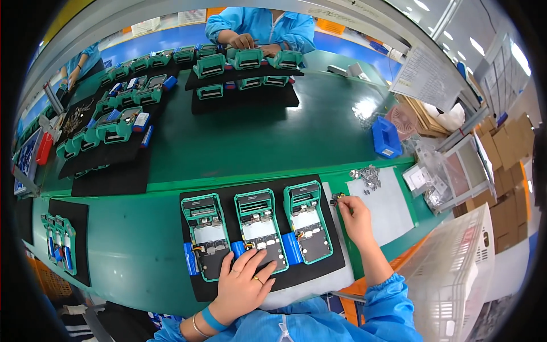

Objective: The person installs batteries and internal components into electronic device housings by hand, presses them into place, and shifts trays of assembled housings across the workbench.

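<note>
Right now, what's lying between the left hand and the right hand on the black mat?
In the head view, the rightmost green device with its blue battery lies between the left hand and the right hand, on the black mat.

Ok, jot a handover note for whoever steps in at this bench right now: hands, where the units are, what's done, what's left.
Left hand: flat on the lower end of the middle unit, holding nothing.
Right hand: pinching a small metal part beside the right unit.
Three open green-framed units lie side by side on the black mat; the left unit is untouched. Each has a blue cylindrical cell at its lower left.
More loose metal parts sit on the white sheet to the right.
Done: cannot tell which units already carry the part.
Left: the pinched part is not yet placed.
</note>
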Demonstrator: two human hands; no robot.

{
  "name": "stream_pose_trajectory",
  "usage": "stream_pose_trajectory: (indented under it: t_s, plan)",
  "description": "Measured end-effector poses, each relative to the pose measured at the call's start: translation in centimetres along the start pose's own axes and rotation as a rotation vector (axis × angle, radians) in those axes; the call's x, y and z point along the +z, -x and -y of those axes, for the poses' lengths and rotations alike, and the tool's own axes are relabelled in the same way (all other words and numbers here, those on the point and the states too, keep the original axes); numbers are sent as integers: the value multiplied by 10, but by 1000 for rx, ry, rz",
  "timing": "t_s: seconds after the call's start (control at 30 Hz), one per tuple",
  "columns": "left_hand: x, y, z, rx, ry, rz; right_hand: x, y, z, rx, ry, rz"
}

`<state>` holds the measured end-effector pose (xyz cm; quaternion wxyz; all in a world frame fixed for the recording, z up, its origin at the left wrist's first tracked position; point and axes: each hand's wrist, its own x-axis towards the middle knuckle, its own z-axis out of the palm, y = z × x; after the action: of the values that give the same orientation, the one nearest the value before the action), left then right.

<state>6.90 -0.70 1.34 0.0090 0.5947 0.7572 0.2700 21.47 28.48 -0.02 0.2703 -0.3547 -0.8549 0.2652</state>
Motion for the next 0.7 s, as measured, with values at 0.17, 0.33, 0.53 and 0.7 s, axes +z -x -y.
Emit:
stream_pose_trajectory:
  t_s: [0.17, 0.33, 0.53, 0.7]
  plan:
    - [-10, 7, 3, -34, 145, -4, 9, -14, 11, -82, 118, 105]
    - [-54, -3, 43, -47, 177, -293, -4, -16, 4, -272, 315, 58]
    - [-34, -10, 135, -519, 742, -569, 13, 4, 95, -176, -117, 81]
    - [-21, -13, 149, -555, 1138, -350, 79, 12, 173, -735, -194, 369]
